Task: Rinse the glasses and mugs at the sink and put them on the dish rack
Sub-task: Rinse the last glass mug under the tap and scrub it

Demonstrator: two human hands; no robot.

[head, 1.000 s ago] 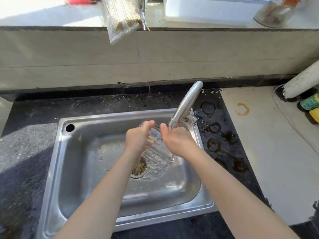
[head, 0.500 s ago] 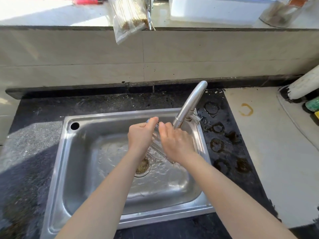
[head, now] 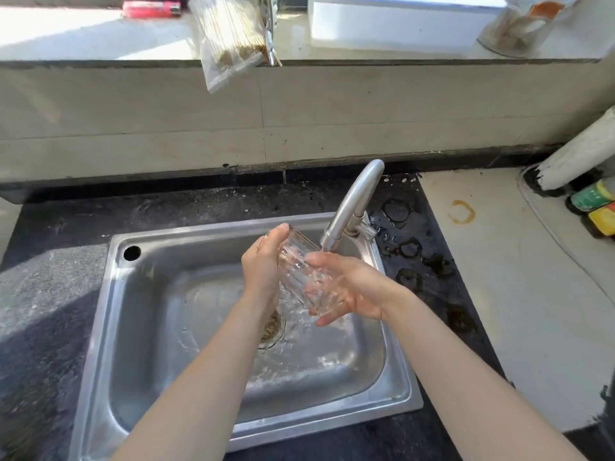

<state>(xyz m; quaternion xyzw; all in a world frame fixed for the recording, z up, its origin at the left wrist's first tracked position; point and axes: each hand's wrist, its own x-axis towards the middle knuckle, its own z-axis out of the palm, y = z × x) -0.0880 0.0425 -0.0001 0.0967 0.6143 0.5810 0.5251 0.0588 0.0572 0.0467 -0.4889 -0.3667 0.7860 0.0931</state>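
Note:
A clear ribbed glass (head: 299, 271) is held tilted over the steel sink (head: 139, 327), just under the spout of the curved tap (head: 352, 204). Water runs over the glass and splashes into the basin. My left hand (head: 263, 264) grips the glass from the left, fingers curled round its upper end. My right hand (head: 346, 287) cups the lower end from the right, palm turned up, fingers wrapped under it. No dish rack is in view.
Wet ring marks (head: 409, 247) dot the dark counter right of the tap. Bottles (head: 595, 207) and a white pipe (head: 579, 154) stand at the far right. On the ledge above lie a bag of sticks (head: 229, 38), a red lighter (head: 149, 9) and a jar (head: 522, 24).
My right hand has turned palm up and slid under the glass. The glass now shows more between my hands. The view has shifted slightly left.

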